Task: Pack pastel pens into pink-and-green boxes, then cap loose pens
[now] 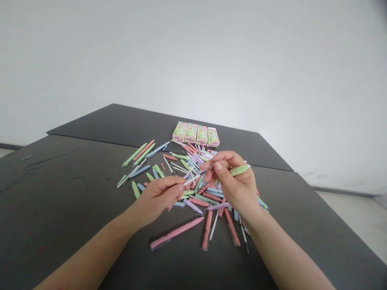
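My left hand (161,197) pinches a thin white pen refill (194,178) whose dark tip points up toward my right hand (231,179). The fingers of my right hand are closed around a light green pen barrel (240,170), which sticks out past the knuckles. Both hands hover over a heap of loose pen parts. A whole-looking pink pen (177,232) lies nearest me, below the left hand. Below the right hand are a red barrel (207,230) and a white refill (214,225). Fingers hide where refill and green barrel meet, so contact cannot be told.
Several pink-and-green pen boxes (191,132) stand in a row at the back of the dark table (75,225). Left of the heap lie green pens (134,154), blue barrels (140,170) and white refills (133,172). A pale wall (193,60) rises behind.
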Motion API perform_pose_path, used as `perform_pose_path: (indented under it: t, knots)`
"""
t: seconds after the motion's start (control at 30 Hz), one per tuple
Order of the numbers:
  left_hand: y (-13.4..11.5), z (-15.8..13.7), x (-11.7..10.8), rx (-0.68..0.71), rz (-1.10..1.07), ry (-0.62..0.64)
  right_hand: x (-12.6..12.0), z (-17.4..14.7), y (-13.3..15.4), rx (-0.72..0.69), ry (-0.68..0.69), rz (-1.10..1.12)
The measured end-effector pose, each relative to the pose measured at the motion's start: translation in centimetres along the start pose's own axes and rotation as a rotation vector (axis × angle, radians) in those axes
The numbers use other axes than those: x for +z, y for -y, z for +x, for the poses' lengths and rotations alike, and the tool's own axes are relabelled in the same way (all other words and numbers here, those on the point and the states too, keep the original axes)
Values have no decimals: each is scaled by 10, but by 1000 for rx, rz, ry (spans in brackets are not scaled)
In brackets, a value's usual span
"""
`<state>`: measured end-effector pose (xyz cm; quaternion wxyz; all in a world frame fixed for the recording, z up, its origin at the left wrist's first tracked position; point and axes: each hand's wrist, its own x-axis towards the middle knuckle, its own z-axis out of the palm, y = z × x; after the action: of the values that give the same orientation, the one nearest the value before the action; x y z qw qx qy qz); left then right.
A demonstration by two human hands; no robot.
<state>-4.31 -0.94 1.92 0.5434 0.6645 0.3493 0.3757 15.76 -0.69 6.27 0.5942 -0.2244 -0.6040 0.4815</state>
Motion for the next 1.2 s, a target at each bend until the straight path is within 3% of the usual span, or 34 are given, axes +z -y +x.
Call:
perform_pose_path:
  t: [0.57,1.2]
  knots:
    - [-8,-1,3,13,-2,2,4,-2,7,11,-16,-119]
    - [0,-1,2,1,77,7,-4,3,-5,120,140,-178]
